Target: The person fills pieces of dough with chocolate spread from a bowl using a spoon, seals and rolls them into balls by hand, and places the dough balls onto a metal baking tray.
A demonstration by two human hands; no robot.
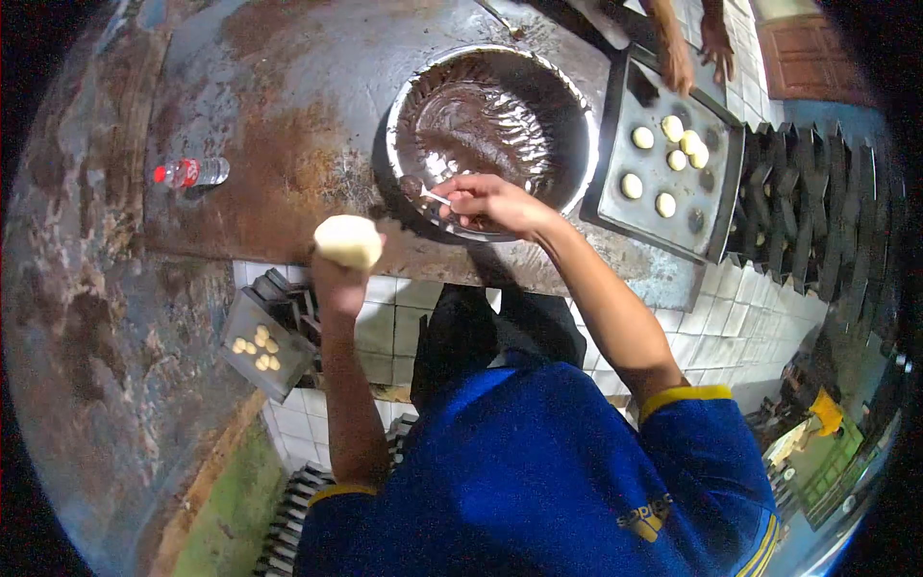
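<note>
A flat, pale piece of dough (348, 240) rests in my left hand (341, 287), whose fingers are mostly hidden behind it, near the front edge of the table. My right hand (492, 204) pinches a small white spoon (433, 196) by its handle. A dark brown lump of filling (411, 186) sits on the spoon's tip, over the near left rim of the bowl. That large metal bowl (393, 135) holds more of the glossy brown filling (460, 135), smeared up its inner wall. The dough and the spoon are apart.
On the worn metal table (288, 87) lies a red-capped plastic bottle (192, 173). Right of the bowl, a baking tray (615, 216) holds several dough balls, with another person's hand (677, 69) over it. A lower tray (252, 313) at left carries dough pieces. Stacked dark trays (808, 202) stand at right.
</note>
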